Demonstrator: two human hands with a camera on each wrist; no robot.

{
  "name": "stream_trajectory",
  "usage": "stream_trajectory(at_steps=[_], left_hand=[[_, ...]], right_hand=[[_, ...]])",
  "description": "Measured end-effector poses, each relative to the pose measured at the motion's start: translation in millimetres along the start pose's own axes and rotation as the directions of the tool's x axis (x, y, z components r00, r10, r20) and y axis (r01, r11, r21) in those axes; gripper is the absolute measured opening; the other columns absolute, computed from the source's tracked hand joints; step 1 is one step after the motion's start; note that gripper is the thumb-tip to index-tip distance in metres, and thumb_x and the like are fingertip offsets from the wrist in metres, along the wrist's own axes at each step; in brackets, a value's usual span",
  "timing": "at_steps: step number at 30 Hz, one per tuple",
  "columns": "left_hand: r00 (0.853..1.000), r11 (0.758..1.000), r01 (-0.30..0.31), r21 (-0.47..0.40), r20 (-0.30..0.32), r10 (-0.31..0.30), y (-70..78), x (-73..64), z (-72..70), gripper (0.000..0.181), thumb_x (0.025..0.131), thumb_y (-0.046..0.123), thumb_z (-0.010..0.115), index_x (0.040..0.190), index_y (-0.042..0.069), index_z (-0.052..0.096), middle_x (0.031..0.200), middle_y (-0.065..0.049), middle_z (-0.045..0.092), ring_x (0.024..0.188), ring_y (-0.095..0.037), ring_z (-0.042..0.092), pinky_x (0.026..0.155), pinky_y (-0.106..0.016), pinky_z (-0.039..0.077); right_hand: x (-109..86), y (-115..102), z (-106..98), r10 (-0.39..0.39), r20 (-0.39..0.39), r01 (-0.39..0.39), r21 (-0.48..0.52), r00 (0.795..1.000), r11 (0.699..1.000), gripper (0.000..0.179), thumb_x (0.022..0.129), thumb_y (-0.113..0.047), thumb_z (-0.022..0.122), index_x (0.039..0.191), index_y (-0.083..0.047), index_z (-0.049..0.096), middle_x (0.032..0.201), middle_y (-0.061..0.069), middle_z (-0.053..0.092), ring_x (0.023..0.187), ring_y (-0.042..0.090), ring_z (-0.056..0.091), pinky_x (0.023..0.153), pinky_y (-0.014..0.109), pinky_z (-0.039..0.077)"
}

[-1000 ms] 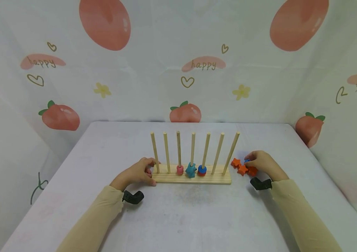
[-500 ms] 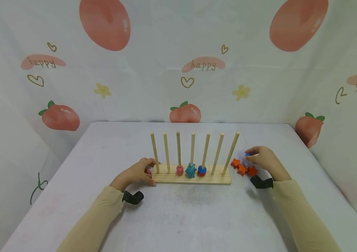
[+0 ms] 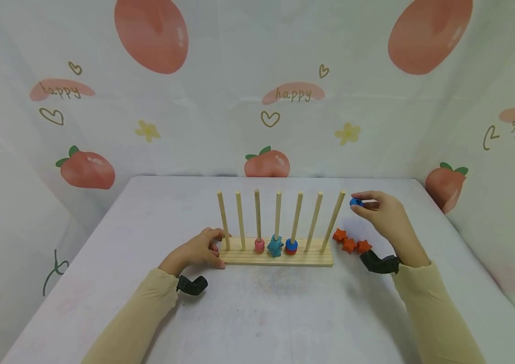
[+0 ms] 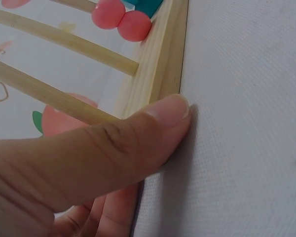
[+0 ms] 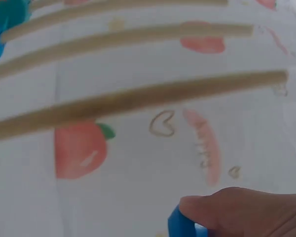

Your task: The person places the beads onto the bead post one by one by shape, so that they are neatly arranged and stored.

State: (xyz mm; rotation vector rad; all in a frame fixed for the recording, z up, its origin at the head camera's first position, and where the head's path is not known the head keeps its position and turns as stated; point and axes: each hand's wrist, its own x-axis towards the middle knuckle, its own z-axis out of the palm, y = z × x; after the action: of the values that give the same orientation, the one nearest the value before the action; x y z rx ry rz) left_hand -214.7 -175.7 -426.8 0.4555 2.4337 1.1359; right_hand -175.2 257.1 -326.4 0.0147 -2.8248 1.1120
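A wooden base (image 3: 248, 260) with a row of several upright pegs stands on the table. My left hand (image 3: 198, 248) grips its left end; in the left wrist view the thumb (image 4: 133, 133) lies along the front edge. Raised to the right of the rightmost peg (image 3: 334, 220), my right hand (image 3: 382, 210) pinches a blue bead (image 3: 356, 202) between thumb and fingers. Pink beads (image 3: 259, 245), teal star beads (image 3: 275, 246) and a blue bead over a red one (image 3: 291, 246) sit low on three middle pegs.
Several orange star beads (image 3: 349, 245) lie on the table just right of the base. A cloth with a fruit pattern (image 3: 212, 126) hangs behind the table (image 3: 257, 313). Each wrist wears a black camera mount (image 3: 380, 263).
My right hand has lifted the blue bead from beside the orange stars and carried it up and away from me, to peg-top height. My left hand keeps its place on the base.
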Motion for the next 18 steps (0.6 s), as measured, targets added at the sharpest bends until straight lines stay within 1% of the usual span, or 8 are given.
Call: stream_trajectory(at_steps=[3,5,7,9,10,13,15,18], left_hand=[[1.000,1.000,-0.003,0.000,0.001,0.003,-0.1,0.0,-0.2,0.073,0.063,0.003,0.089,0.128,0.006,0.055,0.113,-0.014,0.041,0.086,-0.020,0.045,0.072,-0.030,0.041],[1.000,1.000,-0.006,0.003,0.001,0.006,-0.7,0.0,-0.1,0.073,0.063,0.004,0.089,0.128,0.006,0.055,0.113,-0.014,0.042,0.086,-0.020,0.045,0.072,-0.030,0.041],[1.000,1.000,-0.009,0.003,0.001,0.009,-1.2,0.1,-0.2,0.073,0.063,0.004,0.089,0.128,0.006,0.055,0.114,-0.014,0.042,0.086,-0.020,0.045,0.072,-0.031,0.041],[1.000,1.000,-0.008,0.002,0.001,0.008,-1.4,0.1,-0.2,0.073,0.063,0.004,0.089,0.128,0.006,0.055,0.114,-0.014,0.042,0.086,-0.020,0.045,0.072,-0.031,0.041],[1.000,1.000,-0.007,0.002,0.002,0.007,-1.3,0.0,-0.3,0.073,0.063,0.004,0.089,0.128,0.006,0.055,0.114,-0.014,0.042,0.086,-0.020,0.045,0.072,-0.031,0.041],[1.000,1.000,-0.007,0.001,0.002,0.007,-0.9,-0.2,-0.4,0.072,0.063,0.004,0.089,0.127,0.006,0.055,0.114,-0.014,0.042,0.087,-0.021,0.045,0.072,-0.031,0.041],[1.000,1.000,-0.008,0.003,0.002,0.008,-0.6,-0.5,-0.7,0.072,0.063,0.004,0.089,0.127,0.007,0.055,0.114,-0.014,0.042,0.087,-0.021,0.045,0.072,-0.031,0.041],[1.000,1.000,-0.014,0.005,0.001,0.014,-0.3,-0.7,-0.7,0.072,0.063,0.004,0.089,0.127,0.006,0.055,0.114,-0.014,0.042,0.086,-0.021,0.045,0.072,-0.031,0.041]], right_hand=[[-6.8,-12.7,-3.3,-0.040,-0.080,0.043,0.031,0.996,0.999,0.043,0.093,-0.034,0.064,0.126,-0.008,0.063,0.127,0.019,0.060,0.109,0.037,0.063,0.086,0.047,0.052],[-11.6,-20.8,-4.3,-0.061,-0.131,0.067,0.043,0.990,0.997,0.042,0.092,-0.034,0.065,0.127,-0.009,0.063,0.127,0.018,0.059,0.108,0.036,0.063,0.085,0.035,0.054],[-16.9,-29.2,-5.2,-0.082,-0.181,0.093,0.055,0.980,0.994,0.041,0.092,-0.032,0.066,0.126,-0.010,0.063,0.126,0.016,0.059,0.107,0.033,0.064,0.081,0.021,0.052],[-21.8,-37.0,-5.4,-0.106,-0.230,0.124,0.064,0.967,0.990,0.040,0.091,-0.030,0.067,0.125,-0.010,0.064,0.122,0.013,0.060,0.103,0.026,0.066,0.077,0.009,0.047],[-24.1,-40.6,-5.3,-0.120,-0.254,0.142,0.068,0.960,0.987,0.039,0.091,-0.030,0.068,0.125,-0.010,0.065,0.120,0.012,0.061,0.100,0.019,0.066,0.075,0.005,0.045],[-29.8,-50.7,-4.6,-0.159,-0.330,0.202,0.100,0.930,0.974,0.036,0.089,-0.025,0.070,0.122,-0.010,0.066,0.115,0.008,0.062,0.093,-0.001,0.062,0.075,0.003,0.044],[-32.9,-56.6,-3.8,-0.185,-0.375,0.244,0.118,0.908,0.962,0.035,0.088,-0.021,0.071,0.121,-0.008,0.067,0.111,0.006,0.063,0.089,-0.009,0.058,0.077,0.004,0.045],[-36.9,-66.0,-1.8,-0.217,-0.433,0.314,0.167,0.875,0.935,0.033,0.086,-0.015,0.073,0.118,-0.006,0.068,0.106,-0.002,0.064,0.089,-0.009,0.059,0.080,0.007,0.046]])
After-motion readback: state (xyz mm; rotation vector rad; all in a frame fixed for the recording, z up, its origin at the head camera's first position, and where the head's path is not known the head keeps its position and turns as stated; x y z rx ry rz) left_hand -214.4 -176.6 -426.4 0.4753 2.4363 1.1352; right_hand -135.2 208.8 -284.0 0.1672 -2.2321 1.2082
